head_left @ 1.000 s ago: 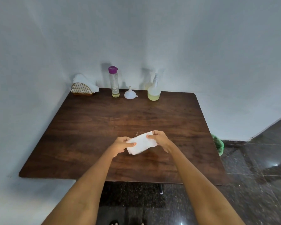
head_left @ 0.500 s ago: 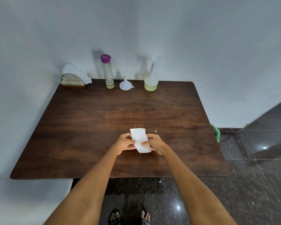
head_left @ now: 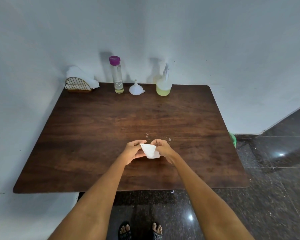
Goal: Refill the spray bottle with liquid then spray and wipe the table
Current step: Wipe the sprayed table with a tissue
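A folded white paper napkin [head_left: 150, 150] is pinched between my left hand [head_left: 133, 150] and my right hand [head_left: 163, 148], just above the middle of the dark wooden table [head_left: 93, 135]. A few small droplets [head_left: 169, 139] lie on the wood just beyond my hands. At the back edge stands the spray bottle [head_left: 164, 84], clear with pale yellow liquid in its lower part. Left of it sit a small white funnel [head_left: 136, 89] and a tall clear bottle with a purple cap [head_left: 117, 75], nearly empty.
A gold wire napkin holder [head_left: 78, 85] with white napkins stands at the back left corner against the wall. Walls close the table's left and far sides. Dark tiled floor lies to the right, with a green object [head_left: 233, 139] beside the table edge.
Both hands have kept working the napkin; it went from a wide sheet to a narrower, folded shape. The camera tilted down, so my feet now show below the table.
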